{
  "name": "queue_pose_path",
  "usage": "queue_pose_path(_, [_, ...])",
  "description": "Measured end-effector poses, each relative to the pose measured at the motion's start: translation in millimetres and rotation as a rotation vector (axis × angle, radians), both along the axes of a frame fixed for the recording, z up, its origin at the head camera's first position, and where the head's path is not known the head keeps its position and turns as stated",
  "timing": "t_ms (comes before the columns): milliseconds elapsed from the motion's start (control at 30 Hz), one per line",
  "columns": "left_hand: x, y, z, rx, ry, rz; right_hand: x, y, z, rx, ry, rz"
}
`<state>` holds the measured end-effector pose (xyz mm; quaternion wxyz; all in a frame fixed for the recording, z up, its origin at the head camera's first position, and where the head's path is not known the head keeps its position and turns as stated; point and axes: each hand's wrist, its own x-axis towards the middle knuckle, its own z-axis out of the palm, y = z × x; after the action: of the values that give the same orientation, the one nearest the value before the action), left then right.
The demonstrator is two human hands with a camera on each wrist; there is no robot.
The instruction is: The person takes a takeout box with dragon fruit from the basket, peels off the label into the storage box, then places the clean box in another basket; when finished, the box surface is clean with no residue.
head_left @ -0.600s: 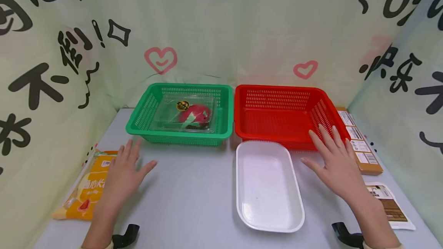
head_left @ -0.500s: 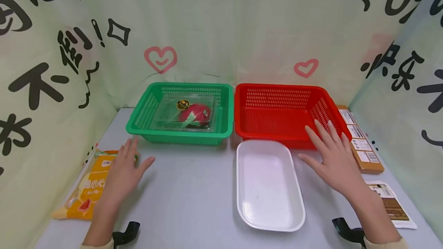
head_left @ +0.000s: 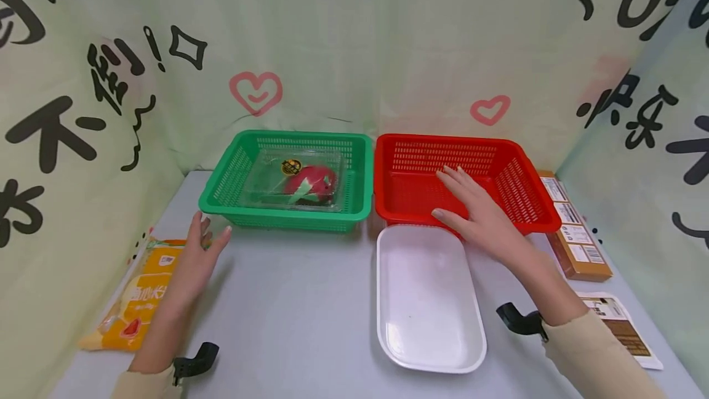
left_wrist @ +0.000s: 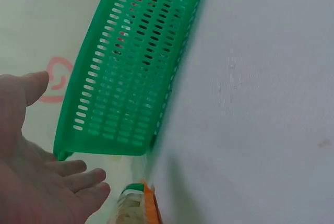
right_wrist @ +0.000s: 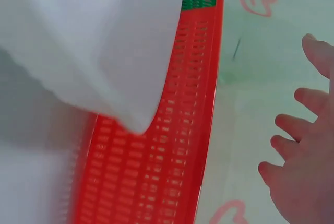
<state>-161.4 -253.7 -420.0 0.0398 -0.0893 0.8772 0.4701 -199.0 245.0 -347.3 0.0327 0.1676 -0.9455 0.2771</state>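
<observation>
Inward across the red basket (head_left: 415, 193) has come the right hand (head_left: 480, 214): half a second ago it was over that basket's near right corner, and now it hovers above the front edge, close to the far end of the white tray (head_left: 429, 300). More of the right cream sleeve (head_left: 598, 350) shows as well. Meanwhile, the left hand (head_left: 194, 265) has shifted a little to the left and rolled, so that its thumb stands on the inner side and the fingers bunch together in the head view.

Both hands are released. On the right, the fingers are extended and spread, apart from the basket in its wrist view; on the left, they are loosely bent, near the end of the green basket (head_left: 282, 221) and above the orange bag (head_left: 146, 291).

Baskets, tray and bag keep their places on the desk (head_left: 299, 313). Inside the green basket, the clear box (head_left: 266, 180) with a red-and-green fruit (head_left: 312, 182) lies as before, and the brown carton (head_left: 578, 242) and flat packet (head_left: 620, 325) remain at the right.
</observation>
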Motion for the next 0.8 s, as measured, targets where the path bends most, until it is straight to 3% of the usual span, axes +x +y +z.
queue_pose_path(267, [-14.6,-6,3.7,0.153,-0.026,0.056,-26.1,-38,1.0,-0.001,-0.050,0.051])
queue_pose_path(467, [-21.9,-10,0.9,0.300,-0.022,0.005,-50.4,-69,1.7,0.084,-0.033,0.072])
queue_pose_path(567, [-24.2,-10,0.0,0.450,-0.005,0.002,-61.4,-82,0.1,0.090,-0.035,0.084])
queue_pose_path(800, [-26.5,-14,-2.7,0.858,0.033,0.118,-77.2,-111,-7.6,-0.003,-0.074,0.114])
